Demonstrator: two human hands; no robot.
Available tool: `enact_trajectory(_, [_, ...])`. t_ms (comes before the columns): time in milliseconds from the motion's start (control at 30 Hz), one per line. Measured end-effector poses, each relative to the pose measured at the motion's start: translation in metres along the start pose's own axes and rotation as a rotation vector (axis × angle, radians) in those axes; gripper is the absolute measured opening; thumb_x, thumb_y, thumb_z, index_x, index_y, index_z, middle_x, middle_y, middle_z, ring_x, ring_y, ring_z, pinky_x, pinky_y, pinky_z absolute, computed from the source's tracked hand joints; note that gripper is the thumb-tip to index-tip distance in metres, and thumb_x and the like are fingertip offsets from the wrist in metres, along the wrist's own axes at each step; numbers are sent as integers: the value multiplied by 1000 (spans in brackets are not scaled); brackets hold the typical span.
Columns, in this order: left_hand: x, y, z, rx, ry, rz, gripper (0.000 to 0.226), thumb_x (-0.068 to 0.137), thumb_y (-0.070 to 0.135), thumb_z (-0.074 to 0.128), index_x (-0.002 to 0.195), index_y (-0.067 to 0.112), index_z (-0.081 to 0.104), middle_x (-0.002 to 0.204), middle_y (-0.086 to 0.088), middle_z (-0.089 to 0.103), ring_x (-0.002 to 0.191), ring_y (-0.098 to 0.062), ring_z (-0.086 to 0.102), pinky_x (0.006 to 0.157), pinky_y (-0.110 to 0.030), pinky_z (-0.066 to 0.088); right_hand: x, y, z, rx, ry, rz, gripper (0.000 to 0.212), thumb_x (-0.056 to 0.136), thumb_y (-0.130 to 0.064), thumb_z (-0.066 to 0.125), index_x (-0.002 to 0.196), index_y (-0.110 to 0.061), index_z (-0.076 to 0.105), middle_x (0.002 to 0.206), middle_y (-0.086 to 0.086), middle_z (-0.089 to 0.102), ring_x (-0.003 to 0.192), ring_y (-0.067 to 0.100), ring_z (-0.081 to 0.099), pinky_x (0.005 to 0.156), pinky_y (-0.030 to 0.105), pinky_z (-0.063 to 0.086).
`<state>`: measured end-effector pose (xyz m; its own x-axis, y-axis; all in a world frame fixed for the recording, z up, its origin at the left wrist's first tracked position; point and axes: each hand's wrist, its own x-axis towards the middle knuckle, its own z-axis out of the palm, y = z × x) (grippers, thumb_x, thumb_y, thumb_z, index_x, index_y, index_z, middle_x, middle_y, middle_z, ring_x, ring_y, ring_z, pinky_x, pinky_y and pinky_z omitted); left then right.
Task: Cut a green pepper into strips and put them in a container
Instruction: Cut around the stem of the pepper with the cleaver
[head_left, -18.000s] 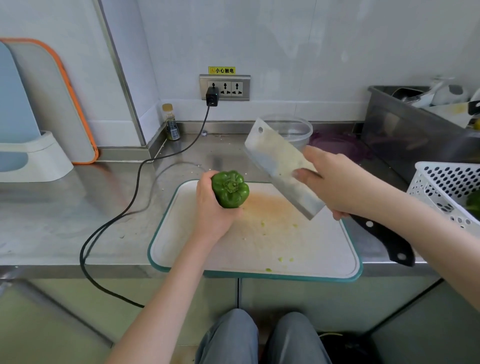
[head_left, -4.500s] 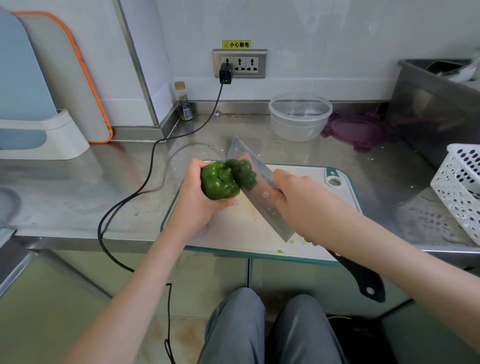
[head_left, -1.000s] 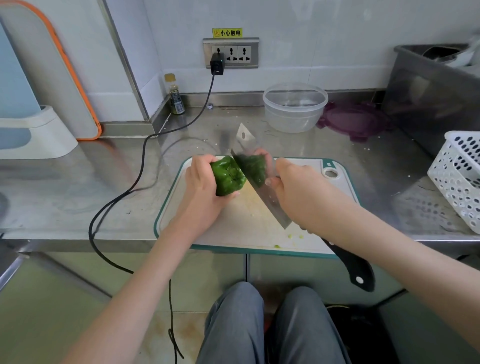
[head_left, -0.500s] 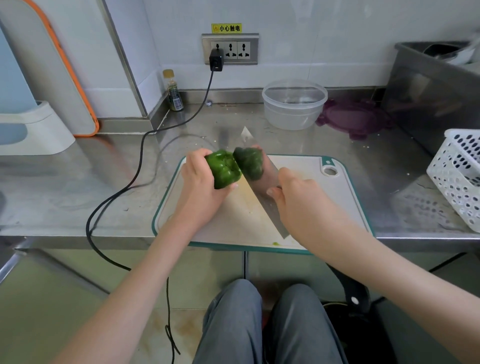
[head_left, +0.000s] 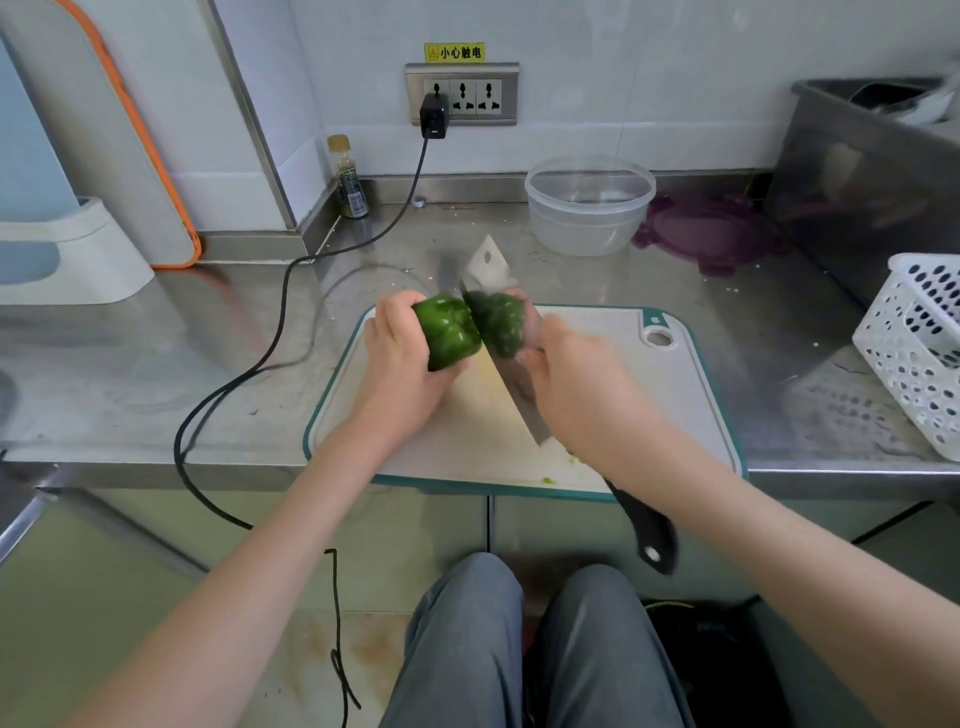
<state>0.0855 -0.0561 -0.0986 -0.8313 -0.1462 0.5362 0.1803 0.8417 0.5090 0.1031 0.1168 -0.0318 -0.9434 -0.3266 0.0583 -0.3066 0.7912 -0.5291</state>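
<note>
Head view: your left hand (head_left: 400, 358) grips the green pepper (head_left: 449, 332) above the cutting board (head_left: 675, 395); your right hand (head_left: 576, 384) clasps the cleaver (head_left: 511, 379) wedged in it. A slip could nick your left fingers (head_left: 402, 306).

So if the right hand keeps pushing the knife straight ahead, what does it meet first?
Probably the clear bowl at the back of the counter. The right hand aims the knife that way, past the pepper; depth is unclear.
</note>
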Motion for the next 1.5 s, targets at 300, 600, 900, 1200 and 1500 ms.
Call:
enact_trajectory(300, [-1,4,3,93,-20,59,67,69,14,80,117,-7,38,110,-28,44,97,-44,44,79,-39,35,8,0,4,20,12,12,12,101,-20,39,91,-15,34,64,-9,34,53,8,34,42,26,28])
enact_trajectory(600, [1,2,-3,-76,-7,-59,73,69,13,81,122,-3,33,121,-19,37,112,-36,41,90,-32,34,-5,6,-1,-37,-47,6,18,102,-27,33,88,-17,35,67,-2,41,50,12,37,41,26,32])
enact_trajectory(900, [-1,1,-8,-368,31,-132,77,61,14,86,109,22,27,119,-1,44,105,-13,48,81,1,32,13,42,-35,336,26,328,23,101,-31,35,103,-10,43,71,7,48,37,19,54,29,17,31])
enact_trajectory(1200, [-4,10,-10,-371,13,-49,81,55,14,90,105,19,27,110,26,43,99,19,48,84,3,30,33,64,-13,-97,-4,222,35,100,-26,37,69,-11,42,63,8,52,58,28,57,54,32,45])
enact_trajectory(1500, [33,32,4,-321,-86,79,77,55,24,90,121,22,51,115,11,53,98,12,48,84,3,30,59,81,-2,-220,213,98,37,92,-42,52,105,-8,46,109,14,54,102,32,51,81,36,37])
